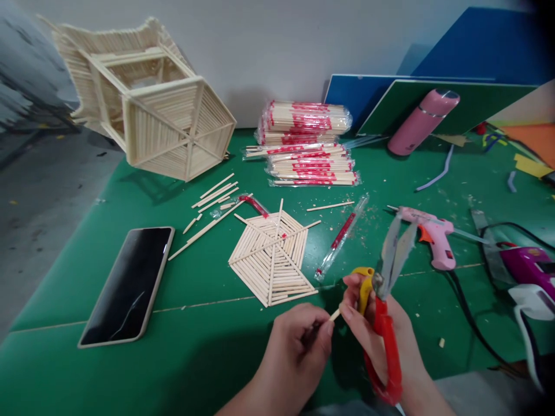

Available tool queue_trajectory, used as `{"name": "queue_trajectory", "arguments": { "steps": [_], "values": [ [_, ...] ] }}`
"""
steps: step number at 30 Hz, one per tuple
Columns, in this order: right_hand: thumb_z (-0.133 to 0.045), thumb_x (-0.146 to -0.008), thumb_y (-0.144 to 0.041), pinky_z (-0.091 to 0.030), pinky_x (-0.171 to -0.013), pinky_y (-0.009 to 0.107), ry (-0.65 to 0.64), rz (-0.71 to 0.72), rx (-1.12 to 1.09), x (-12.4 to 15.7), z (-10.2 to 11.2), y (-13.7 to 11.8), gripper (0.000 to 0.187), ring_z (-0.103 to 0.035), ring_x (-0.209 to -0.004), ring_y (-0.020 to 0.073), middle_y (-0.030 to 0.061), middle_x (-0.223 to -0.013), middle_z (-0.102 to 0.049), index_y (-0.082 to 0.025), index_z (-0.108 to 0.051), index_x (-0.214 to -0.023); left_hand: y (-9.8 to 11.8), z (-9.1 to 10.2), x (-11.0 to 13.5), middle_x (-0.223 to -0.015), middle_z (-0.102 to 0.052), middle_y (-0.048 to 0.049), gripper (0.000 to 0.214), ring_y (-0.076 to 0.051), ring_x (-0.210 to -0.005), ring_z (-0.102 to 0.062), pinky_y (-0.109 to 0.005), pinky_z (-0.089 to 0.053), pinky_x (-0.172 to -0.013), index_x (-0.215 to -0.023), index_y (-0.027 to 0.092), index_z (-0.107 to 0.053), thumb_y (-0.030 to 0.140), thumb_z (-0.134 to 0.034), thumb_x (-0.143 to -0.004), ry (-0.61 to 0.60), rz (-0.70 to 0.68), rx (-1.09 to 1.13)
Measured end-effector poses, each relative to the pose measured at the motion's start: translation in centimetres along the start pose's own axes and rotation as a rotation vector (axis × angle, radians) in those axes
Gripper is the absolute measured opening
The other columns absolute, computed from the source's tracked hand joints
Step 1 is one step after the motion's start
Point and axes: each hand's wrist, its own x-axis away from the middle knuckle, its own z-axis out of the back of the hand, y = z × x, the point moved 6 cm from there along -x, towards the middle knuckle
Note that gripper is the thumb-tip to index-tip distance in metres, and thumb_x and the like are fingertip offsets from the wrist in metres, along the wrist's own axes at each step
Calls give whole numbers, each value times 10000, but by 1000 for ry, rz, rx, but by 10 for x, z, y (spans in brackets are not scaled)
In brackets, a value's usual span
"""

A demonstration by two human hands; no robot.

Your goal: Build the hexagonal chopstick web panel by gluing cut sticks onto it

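Note:
My left hand (297,341) is closed, pinching a short wooden stick piece (334,315) whose tip pokes out toward my right hand. My right hand (381,341) grips red-and-yellow-handled scissors (385,289), blades pointing up and slightly apart; its thumb and forefinger also touch the stick's tip. Just beyond both hands lies a flat hexagonal panel of glued sticks (271,257) on the green table (195,358).
A phone (128,284) lies at the left. A large stick-built hexagonal frame (147,98) stands at the back left. Packs of wrapped chopsticks (306,144), loose sticks (214,196), a pink bottle (422,121), a pink glue gun (429,234) and cables are around.

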Motion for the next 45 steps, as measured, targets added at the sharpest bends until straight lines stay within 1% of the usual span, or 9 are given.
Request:
{"name": "queue_trajectory", "arguments": {
  "steps": [8, 16, 18, 21, 24, 27, 34, 39, 45],
  "values": [
    [-632, -676, -433, -485, -475, 236, 3, -13, 75, 2, 8, 0, 327, -571, -529, 136, -13, -619, -560, -203, -529, -884, 2, -5, 4, -567, -442, 1, 208, -104, -523, -388, -212, -297, -489, -670, 144, -577, 239, -453, -808, -63, -64, -35],
    [-638, -662, -461, -502, -514, 244, -21, -17, 100, -1, 9, -1, 362, -590, -574, 148, -2, -649, -571, -203, -539, -895, -3, 0, 4, -578, -495, -21, 251, -120, -547, -431, -218, -332, -510, -635, 148, -559, 278, -454, -823, 20, -3, 42],
    [-642, -658, -465, -504, -525, 243, -66, -25, 108, -2, 13, 0, 381, -586, -585, 149, -1, -660, -566, -205, -537, -916, 1, 9, 3, -580, -504, -19, 241, -120, -552, -440, -215, -337, -514, -633, 150, -562, 267, -463, -819, 48, -26, 30],
    [-628, -675, -454, -503, -546, 235, -124, -39, 177, 0, 22, 3, 372, -556, -581, 135, -18, -662, -526, -220, -508, -938, 9, 34, 1, -594, -521, -6, 205, -114, -562, -459, -203, -350, -528, -644, 161, -561, 238, -478, -815, 159, -70, -16],
    [-609, -695, -411, -479, -519, 220, -219, -10, 397, 3, 32, 7, 326, -499, -528, 117, -41, -629, -478, -227, -468, -924, 15, 62, -1, -610, -537, 4, 139, -111, -568, -479, -195, -366, -535, -707, 174, -577, 229, -497, -807, 304, -117, -94],
    [-575, -723, -388, -460, -513, 224, -349, 19, 622, 7, 36, 15, 321, -518, -541, 130, -26, -654, -534, -220, -449, -966, 20, 75, -4, -650, -560, 1, 89, -115, -595, -494, -195, -385, -553, -720, 181, -586, 204, -529, -785, 355, -170, -158],
    [-554, -724, -452, -482, -632, 251, -474, -39, 752, 12, 35, 19, 420, -603, -716, 171, 25, -852, -621, -227, -420, -1052, 31, 62, -8, -680, -573, -13, 110, -117, -627, -515, -206, -408, -585, -724, 178, -590, 160, -508, -796, 265, -270, -211],
    [-553, -713, -436, -483, -644, 266, -488, -43, 768, 10, 28, 9, 411, -600, -734, 179, 29, -856, -616, -223, -411, -1034, 34, 56, -9, -691, -575, -20, 118, -122, -636, -528, -213, -419, -590, -729, 173, -593, 137, -501, -793, 222, -291, -165],
    [-535, -702, -385, -470, -600, 285, -545, -57, 768, 10, 16, -1, 330, -578, -645, 175, 22, -765, -602, -204, -415, -950, 41, 48, -10, -783, -619, -31, 159, -126, -744, -573, -203, -441, -688, -747, 169, -614, 82, -486, -782, 167, -357, -110]
  ]
}}
